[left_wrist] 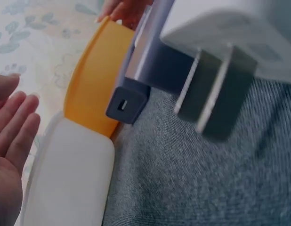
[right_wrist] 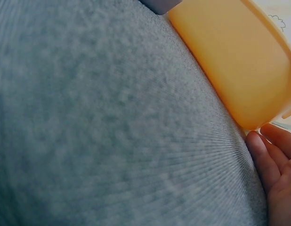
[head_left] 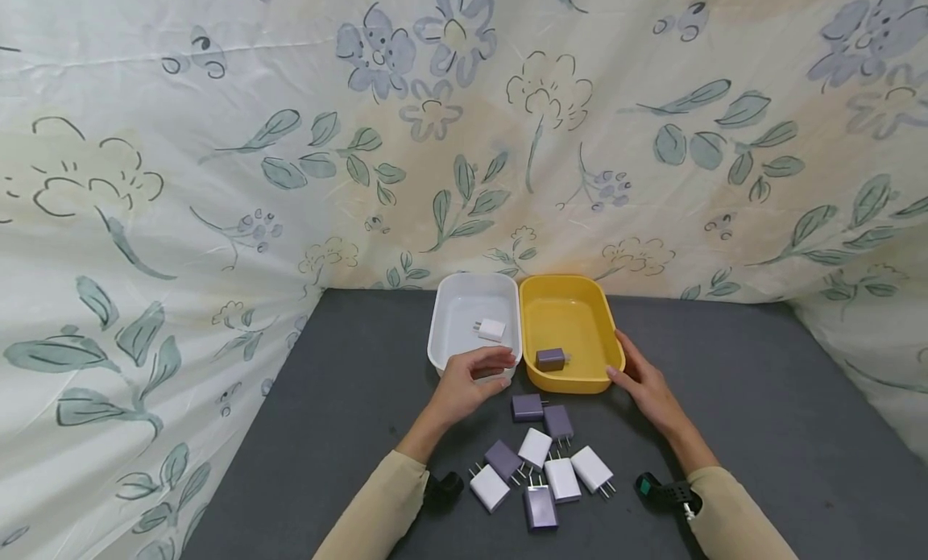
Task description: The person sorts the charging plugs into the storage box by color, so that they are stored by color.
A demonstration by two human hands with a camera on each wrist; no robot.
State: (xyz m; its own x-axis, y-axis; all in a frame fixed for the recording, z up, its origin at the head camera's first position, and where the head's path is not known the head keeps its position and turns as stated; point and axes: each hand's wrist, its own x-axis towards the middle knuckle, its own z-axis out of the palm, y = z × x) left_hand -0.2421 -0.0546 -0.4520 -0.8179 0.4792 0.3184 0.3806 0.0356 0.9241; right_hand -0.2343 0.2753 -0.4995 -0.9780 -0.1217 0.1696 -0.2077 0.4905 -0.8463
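My left hand hovers at the front rim of the white plastic container, its fingers loosely bent with nothing held. One white charger plug lies inside that container. At the front right corner of the yellow container, my right hand rests its thumb and nearly straight fingers against the outer wall. A purple charger plug lies inside at the front left. In the left wrist view, the left palm is bare beside the white container.
Several white and purple charger plugs lie loosely piled on the dark grey table in front of the containers, among them a purple one and a white one. A flower-patterned cloth hangs behind the table.
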